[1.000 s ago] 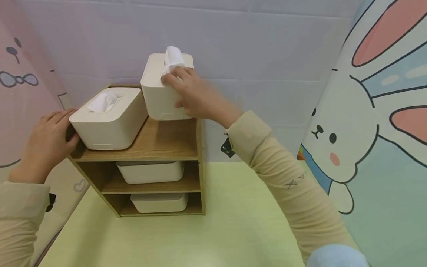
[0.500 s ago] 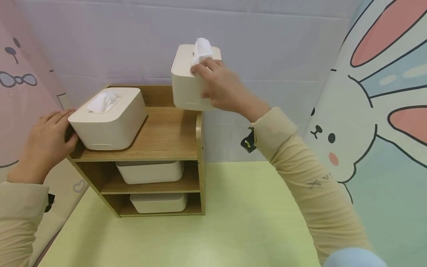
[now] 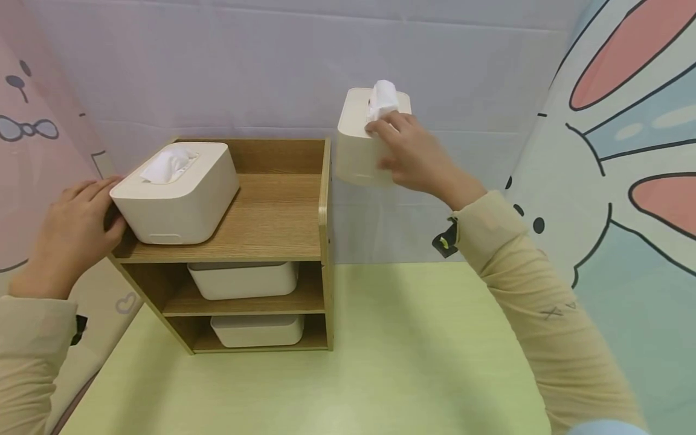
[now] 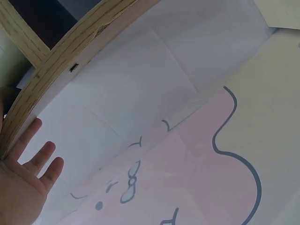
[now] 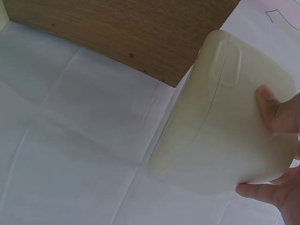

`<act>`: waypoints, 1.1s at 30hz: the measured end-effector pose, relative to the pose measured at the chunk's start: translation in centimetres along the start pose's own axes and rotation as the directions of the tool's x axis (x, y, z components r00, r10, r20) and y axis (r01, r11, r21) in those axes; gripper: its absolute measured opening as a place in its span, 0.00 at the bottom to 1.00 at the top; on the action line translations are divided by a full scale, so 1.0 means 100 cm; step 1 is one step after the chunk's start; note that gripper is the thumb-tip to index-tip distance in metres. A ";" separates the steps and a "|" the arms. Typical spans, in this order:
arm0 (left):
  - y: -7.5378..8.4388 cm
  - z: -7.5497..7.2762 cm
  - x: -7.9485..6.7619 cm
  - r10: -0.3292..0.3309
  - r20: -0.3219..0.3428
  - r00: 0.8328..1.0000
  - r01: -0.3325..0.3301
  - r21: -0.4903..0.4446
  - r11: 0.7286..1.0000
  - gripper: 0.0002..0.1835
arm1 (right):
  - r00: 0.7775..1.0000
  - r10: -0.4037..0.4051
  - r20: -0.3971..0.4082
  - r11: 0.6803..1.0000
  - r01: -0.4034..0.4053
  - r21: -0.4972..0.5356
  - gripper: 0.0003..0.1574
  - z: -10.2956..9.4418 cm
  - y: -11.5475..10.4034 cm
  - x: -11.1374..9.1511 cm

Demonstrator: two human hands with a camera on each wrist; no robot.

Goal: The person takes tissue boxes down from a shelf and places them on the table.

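Note:
In the head view, my right hand [image 3: 421, 156] holds a cream tissue box [image 3: 359, 142] in the air, just right of the wooden shelf unit [image 3: 277, 211]. A white tissue pokes out of its top. The right wrist view has my thumb on one face of this box [image 5: 220, 122] and fingers on another. My left hand [image 3: 67, 235] grips the unit's left side panel [image 4: 61, 61], thumb inside and fingers along the outside. Beside it, a second cream tissue box [image 3: 174, 211] rests on the top board, its tissue showing.
A white bin [image 3: 244, 283] sits on the middle shelf and another white bin [image 3: 258, 332] on the bottom one. The unit stands on a pale green table [image 3: 391, 350]. Behind is a pale fabric backdrop [image 3: 446, 72], with a rabbit print [image 3: 576, 205] at the right.
My right hand has carried its tissue box rightward from over the shelf unit's top, past the right side panel, rising and then dropping slightly. My left hand and the other box have stayed put.

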State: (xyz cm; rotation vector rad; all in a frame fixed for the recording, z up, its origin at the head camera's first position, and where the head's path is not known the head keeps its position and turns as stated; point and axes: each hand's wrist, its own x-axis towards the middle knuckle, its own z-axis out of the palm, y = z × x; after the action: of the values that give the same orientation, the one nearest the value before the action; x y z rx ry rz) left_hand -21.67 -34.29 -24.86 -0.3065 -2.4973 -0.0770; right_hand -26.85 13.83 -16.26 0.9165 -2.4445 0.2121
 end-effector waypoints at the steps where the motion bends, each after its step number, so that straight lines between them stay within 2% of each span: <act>1: 0.000 0.000 0.000 -0.002 0.002 1.000 0.002 0.002 1.000 0.32 | 1.000 0.000 -0.003 1.000 0.000 -0.004 0.28 0.001 0.003 -0.003; 15: 0.001 0.001 0.001 -0.001 0.004 1.000 0.001 0.002 1.000 0.31 | 0.999 -0.032 -0.022 0.998 0.031 -0.049 0.27 0.022 0.030 -0.045; 33: -0.001 0.002 0.000 0.007 -0.012 1.000 -0.007 0.009 1.000 0.32 | 1.000 0.003 -0.011 1.000 -0.003 -0.030 0.30 0.077 0.062 -0.113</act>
State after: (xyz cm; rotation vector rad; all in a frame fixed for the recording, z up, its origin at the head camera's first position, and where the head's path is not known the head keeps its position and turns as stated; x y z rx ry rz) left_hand -21.87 -34.33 -25.03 -0.3103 -2.4839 -0.0640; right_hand -26.83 22.55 -28.50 0.8966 -2.4323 0.1809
